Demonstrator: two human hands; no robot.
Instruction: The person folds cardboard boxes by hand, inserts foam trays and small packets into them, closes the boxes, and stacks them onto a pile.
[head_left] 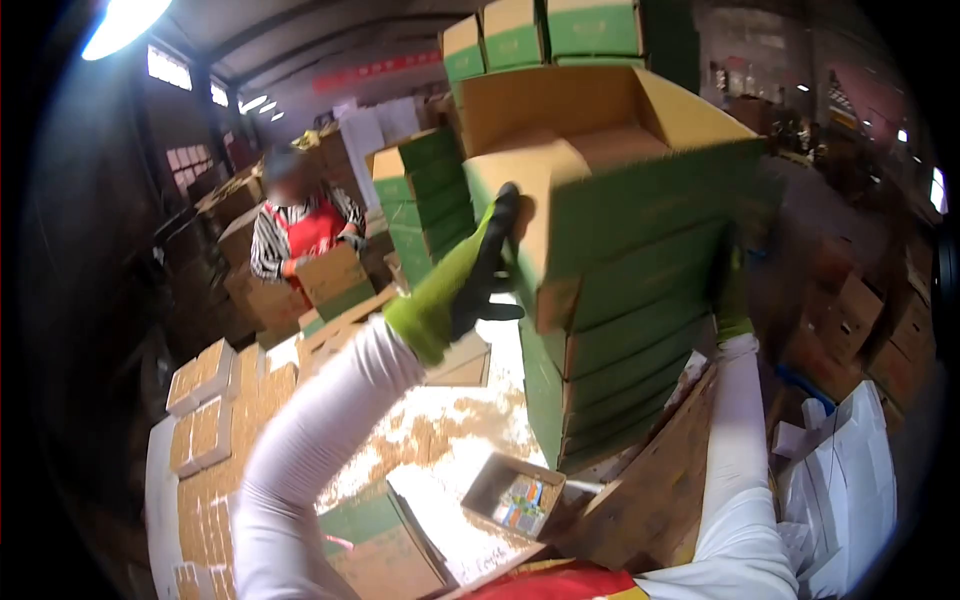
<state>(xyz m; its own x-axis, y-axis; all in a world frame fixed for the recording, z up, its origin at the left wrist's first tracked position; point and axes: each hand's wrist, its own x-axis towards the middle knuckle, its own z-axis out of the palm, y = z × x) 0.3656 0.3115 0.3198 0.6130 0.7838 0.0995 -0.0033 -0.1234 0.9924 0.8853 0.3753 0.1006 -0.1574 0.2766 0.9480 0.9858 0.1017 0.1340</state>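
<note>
An open green and brown cardboard box (650, 190) sits tilted at the top of a stack of green boxes (620, 370). My left hand (480, 270), in a green and black glove, presses against the box's left side with its fingers spread and the fingertips on the cardboard. At the right side of the stack is my right hand (733, 290), gloved in green; its fingers are dark, blurred and mostly hidden behind the boxes. Below, a small open box (513, 497) with colourful printed pieces inside stands on the white table (410, 415).
Across the table a person (310, 225) in a red apron handles a carton. Packs of small brown-topped boxes (205, 440) line the left. More green boxes (425, 200) are stacked behind. White bags (845, 490) lie at the right, beside brown cartons (850, 320).
</note>
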